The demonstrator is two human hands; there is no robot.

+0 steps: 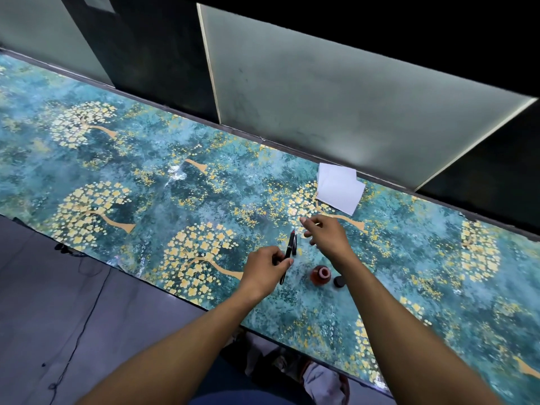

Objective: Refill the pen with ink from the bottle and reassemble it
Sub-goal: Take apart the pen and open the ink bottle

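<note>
My left hand [267, 266] grips a slim black pen part [289, 248] with a red tip, held slanted above the table. A second short black pen piece [294, 244] lies on the table just beside it. My right hand [324, 233] hovers past the pen with its fingers loosely spread and holds nothing. An open round ink bottle [320, 275] with reddish ink stands below my right wrist. Its black cap [339, 281] lies on the table just to the right of the bottle.
White paper tissues [339, 187] lie at the far edge of the teal, tree-patterned table [146, 176]. Frosted glass panels [321, 92] rise behind the table. The near table edge drops to a grey floor with cables at the left.
</note>
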